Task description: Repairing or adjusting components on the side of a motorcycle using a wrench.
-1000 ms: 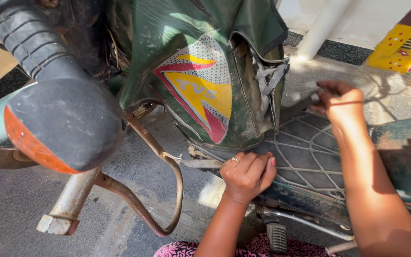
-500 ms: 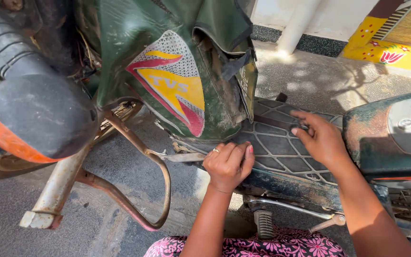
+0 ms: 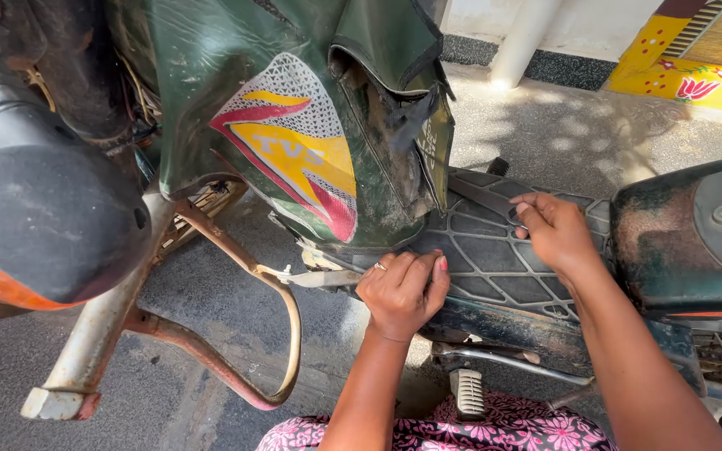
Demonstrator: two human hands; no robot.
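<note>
Sunlit grey concrete ground (image 3: pixel 545 142) lies under an old dark green moped, seen from above by the person working on it. Fingers of the left hand (image 3: pixel 403 292) are curled tight around a flat metal tool (image 3: pixel 319 278), a pale bar that pokes out to the left of the fist and lies just at the lower edge of the green front panel. That hand rests on the front edge of the black ribbed footboard (image 3: pixel 495 259), where the footboard meets the panel. Fingers of the right hand (image 3: pixel 555 232) are bent and pinched narrow on a thin dark tool or lever (image 3: pixel 482 198) that slants across the footboard toward the panel; what kind of tool it is cannot be told. The right hand sits further back on the footboard, near the rusty dark green fuel tank (image 3: pixel 695 242), and the two hands are apart from each other. Above the left hand rises the scuffed green leg shield (image 3: pixel 294 125), which carries a yellow, red and white pointed decal and has a torn black strip hanging at its edge. Left of it, a rusted curved crash guard bar (image 3: pixel 286 334) loops down toward the ground beside a pale metal tube. Below the footboard a metal foot peg (image 3: pixel 467 392) sticks out. Pink flowered cloth (image 3: pixel 495 430) shows at the bottom edge. A white post (image 3: pixel 524 38) and a yellow painted wall stand behind.
</note>
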